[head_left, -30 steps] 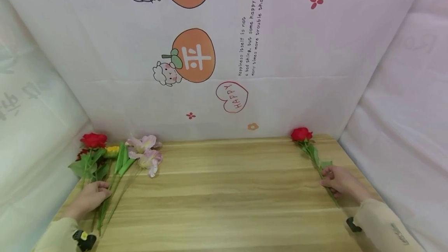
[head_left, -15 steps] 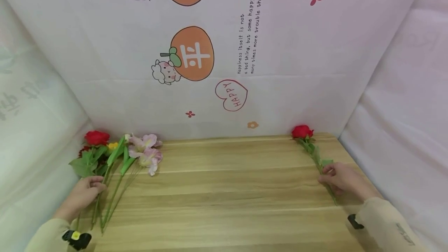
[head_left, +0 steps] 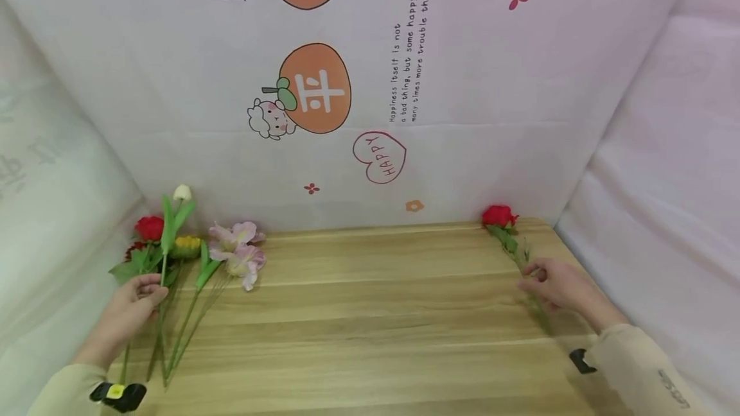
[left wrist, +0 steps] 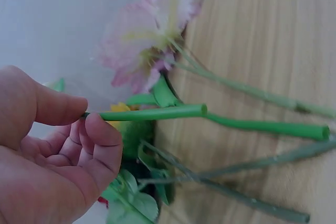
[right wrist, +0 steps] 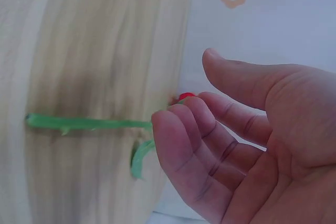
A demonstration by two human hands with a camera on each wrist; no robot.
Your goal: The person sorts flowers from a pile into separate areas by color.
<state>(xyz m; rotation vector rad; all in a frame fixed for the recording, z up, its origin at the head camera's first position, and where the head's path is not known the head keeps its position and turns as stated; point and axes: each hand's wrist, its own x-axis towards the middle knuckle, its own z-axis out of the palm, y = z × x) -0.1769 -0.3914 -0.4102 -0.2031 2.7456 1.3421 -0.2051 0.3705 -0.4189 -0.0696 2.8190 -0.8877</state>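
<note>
My left hand (head_left: pixel 130 310) pinches the green stem of a white tulip (head_left: pixel 182 193) between thumb and fingers. The tulip stands raised above the other flowers, its stem's cut end (left wrist: pixel 197 110) pointing away from the palm in the left wrist view. At the right, my right hand (head_left: pixel 557 284) is beside a red rose (head_left: pixel 498 216) lying on the table. In the right wrist view its thumb is apart from loosely bent fingers (right wrist: pixel 181 156), with nothing between them. The rose stem (right wrist: pixel 89 123) lies past the fingertips, which hide much of the bloom.
By the left hand lie another red rose (head_left: pixel 149 228), a yellow flower (head_left: pixel 186 246), pale pink flowers (head_left: pixel 245 262) and a green leafy stem (head_left: pixel 207 273). The wooden table (head_left: pixel 370 313) meets a printed white backdrop (head_left: pixel 462 165). White cloth walls stand on both sides.
My left hand has drawn the white tulip up out of the bunch and moved left. My right hand has let go of the rose, which stays on the table.
</note>
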